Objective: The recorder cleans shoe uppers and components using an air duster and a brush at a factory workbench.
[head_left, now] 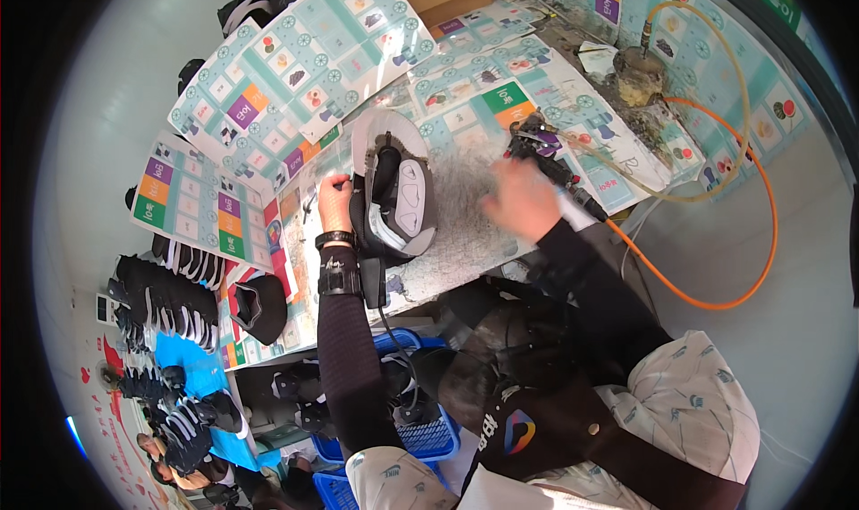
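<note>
Spray gun (540, 147) beside blurred right hand (522, 200)

On the table (465, 210) — the cap (412, 201) left of the spray gun (540, 147), the container (640, 79) farther back.

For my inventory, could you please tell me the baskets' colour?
The baskets are blue, clearest in the head view.

The flat pale-blue patterned panel (309, 58) at the left edge of the grey-stained worktop (461, 219) shines glossy, while the worktop looks scuffed. A grey-and-black curved piece (412, 201) on it looks matt, cloth-like. By the far right corner, a squat brown pot (639, 80) looks crusted; below the near edge, a blue lattice basket (431, 440) is plastic.
</note>
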`<state>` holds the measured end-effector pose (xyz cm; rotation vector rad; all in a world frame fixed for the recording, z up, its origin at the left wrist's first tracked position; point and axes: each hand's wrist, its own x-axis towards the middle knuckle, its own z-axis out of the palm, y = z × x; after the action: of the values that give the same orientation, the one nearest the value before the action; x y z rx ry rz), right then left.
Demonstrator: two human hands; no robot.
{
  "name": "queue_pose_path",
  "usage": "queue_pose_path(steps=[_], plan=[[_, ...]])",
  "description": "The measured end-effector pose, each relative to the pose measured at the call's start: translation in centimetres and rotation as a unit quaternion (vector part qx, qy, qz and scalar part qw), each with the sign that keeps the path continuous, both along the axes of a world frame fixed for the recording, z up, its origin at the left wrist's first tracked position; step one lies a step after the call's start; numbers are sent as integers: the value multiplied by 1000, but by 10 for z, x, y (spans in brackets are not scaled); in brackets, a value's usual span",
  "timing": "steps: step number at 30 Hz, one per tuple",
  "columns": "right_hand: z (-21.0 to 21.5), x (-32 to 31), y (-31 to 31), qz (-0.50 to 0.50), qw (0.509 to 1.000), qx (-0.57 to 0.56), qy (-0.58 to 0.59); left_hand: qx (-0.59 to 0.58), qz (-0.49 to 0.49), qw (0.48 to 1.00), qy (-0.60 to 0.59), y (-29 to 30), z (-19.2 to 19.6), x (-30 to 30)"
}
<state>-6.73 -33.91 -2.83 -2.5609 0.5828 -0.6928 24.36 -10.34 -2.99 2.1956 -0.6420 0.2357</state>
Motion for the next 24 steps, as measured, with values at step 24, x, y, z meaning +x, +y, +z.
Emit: queue_pose_path(steps=[24], plan=[[64, -12, -18, 159, 878, 434, 123, 81, 54, 993, -68, -36, 18, -33]])
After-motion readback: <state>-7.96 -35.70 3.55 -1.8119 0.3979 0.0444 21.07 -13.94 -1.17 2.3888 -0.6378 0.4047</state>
